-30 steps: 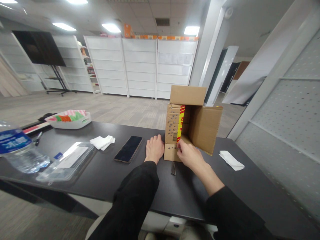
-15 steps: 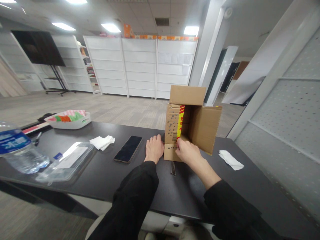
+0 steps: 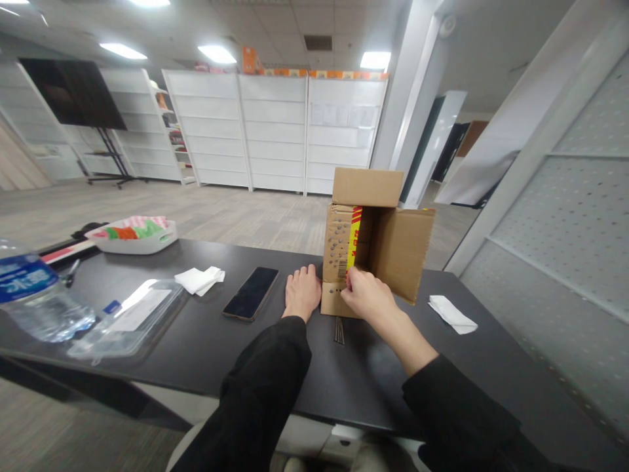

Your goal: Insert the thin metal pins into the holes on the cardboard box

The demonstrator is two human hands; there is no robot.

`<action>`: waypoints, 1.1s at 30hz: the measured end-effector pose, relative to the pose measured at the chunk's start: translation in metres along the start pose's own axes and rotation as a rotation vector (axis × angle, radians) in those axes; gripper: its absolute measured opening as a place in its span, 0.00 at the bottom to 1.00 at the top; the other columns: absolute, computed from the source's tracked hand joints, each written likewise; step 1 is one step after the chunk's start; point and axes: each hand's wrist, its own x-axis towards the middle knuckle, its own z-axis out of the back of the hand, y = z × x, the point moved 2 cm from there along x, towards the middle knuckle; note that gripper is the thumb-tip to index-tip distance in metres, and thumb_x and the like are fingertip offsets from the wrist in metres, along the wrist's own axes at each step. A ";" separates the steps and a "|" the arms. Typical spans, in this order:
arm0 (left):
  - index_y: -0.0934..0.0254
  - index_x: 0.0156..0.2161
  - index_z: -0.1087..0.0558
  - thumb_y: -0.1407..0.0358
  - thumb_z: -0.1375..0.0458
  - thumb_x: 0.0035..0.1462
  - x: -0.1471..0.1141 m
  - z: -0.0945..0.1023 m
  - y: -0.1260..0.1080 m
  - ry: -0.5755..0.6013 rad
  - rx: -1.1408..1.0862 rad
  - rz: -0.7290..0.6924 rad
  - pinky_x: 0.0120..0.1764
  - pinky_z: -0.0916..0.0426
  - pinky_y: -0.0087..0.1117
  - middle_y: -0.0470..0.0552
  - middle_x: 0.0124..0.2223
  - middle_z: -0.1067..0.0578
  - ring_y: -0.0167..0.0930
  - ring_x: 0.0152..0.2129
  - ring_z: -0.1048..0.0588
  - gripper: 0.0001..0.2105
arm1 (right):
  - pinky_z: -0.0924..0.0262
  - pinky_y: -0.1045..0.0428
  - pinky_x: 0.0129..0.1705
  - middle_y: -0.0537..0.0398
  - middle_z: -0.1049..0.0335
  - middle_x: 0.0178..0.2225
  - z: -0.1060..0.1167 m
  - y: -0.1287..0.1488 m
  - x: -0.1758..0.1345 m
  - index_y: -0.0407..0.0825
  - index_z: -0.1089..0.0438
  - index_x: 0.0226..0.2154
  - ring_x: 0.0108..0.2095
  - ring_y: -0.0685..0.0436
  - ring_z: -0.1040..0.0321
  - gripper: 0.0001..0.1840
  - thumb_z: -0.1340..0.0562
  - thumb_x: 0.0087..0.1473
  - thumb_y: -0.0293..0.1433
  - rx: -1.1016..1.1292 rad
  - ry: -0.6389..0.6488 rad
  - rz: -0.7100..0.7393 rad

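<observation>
An open cardboard box (image 3: 335,259) stands on the dark table, its flaps spread. Dark round spots, like nail heads, dot its left flap, and a few dark holes or heads cross the lower flap. My left hand (image 3: 303,293) lies flat on the table against the box's left side, fingers stretched out. Closed in a fist-like pinch, my right hand (image 3: 368,294) is at the front flaps beside the yellow-and-red tape; whatever its fingertips hold is hidden. Several thin dark nails (image 3: 339,331) lie side by side on the table just below the box.
To the left are a phone (image 3: 251,293), a folded tissue (image 3: 200,280), a clear plastic case (image 3: 130,321) and a water bottle (image 3: 42,295). A white basket (image 3: 142,244) sits behind them. Another tissue (image 3: 452,314) lies right of the box, near a perforated partition (image 3: 550,242).
My right hand has shifted slightly left and up along the box front, still closed. The left hand, box and nails hold their places on the table.
</observation>
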 end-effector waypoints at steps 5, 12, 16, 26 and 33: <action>0.65 0.47 0.32 0.65 0.55 0.66 0.001 -0.002 0.001 -0.006 0.001 0.000 0.48 0.38 0.40 0.60 0.47 0.25 0.40 0.47 0.27 0.12 | 0.40 0.49 0.35 0.45 0.24 0.42 0.003 0.004 -0.001 0.48 0.30 0.41 0.40 0.37 0.25 0.13 0.45 0.54 0.27 0.022 -0.042 0.026; 0.65 0.48 0.32 0.65 0.55 0.66 0.001 -0.002 0.001 -0.003 0.000 0.004 0.48 0.37 0.40 0.60 0.47 0.25 0.40 0.47 0.27 0.12 | 0.46 0.51 0.32 0.49 0.25 0.39 0.013 0.005 -0.008 0.49 0.28 0.33 0.38 0.42 0.28 0.08 0.43 0.54 0.28 0.105 -0.103 0.043; 0.65 0.48 0.32 0.65 0.55 0.66 0.000 0.000 0.000 -0.007 0.005 0.001 0.48 0.37 0.40 0.60 0.47 0.25 0.40 0.46 0.27 0.12 | 0.50 0.53 0.30 0.53 0.26 0.36 0.020 0.001 -0.018 0.50 0.29 0.32 0.36 0.45 0.31 0.07 0.43 0.54 0.27 0.192 -0.141 0.054; 0.65 0.48 0.32 0.65 0.54 0.66 -0.001 0.000 0.001 -0.002 -0.008 -0.001 0.48 0.37 0.40 0.60 0.47 0.25 0.40 0.47 0.27 0.12 | 0.43 0.52 0.37 0.54 0.30 0.34 -0.020 -0.021 -0.066 0.50 0.32 0.33 0.35 0.45 0.33 0.08 0.45 0.55 0.24 0.371 -0.214 0.286; 0.66 0.49 0.32 0.65 0.55 0.66 0.000 0.001 0.001 0.006 0.004 -0.005 0.48 0.37 0.40 0.61 0.48 0.25 0.40 0.48 0.27 0.13 | 0.38 0.51 0.39 0.53 0.30 0.35 -0.053 -0.025 -0.100 0.50 0.32 0.35 0.37 0.44 0.32 0.08 0.45 0.59 0.24 0.450 -0.256 0.356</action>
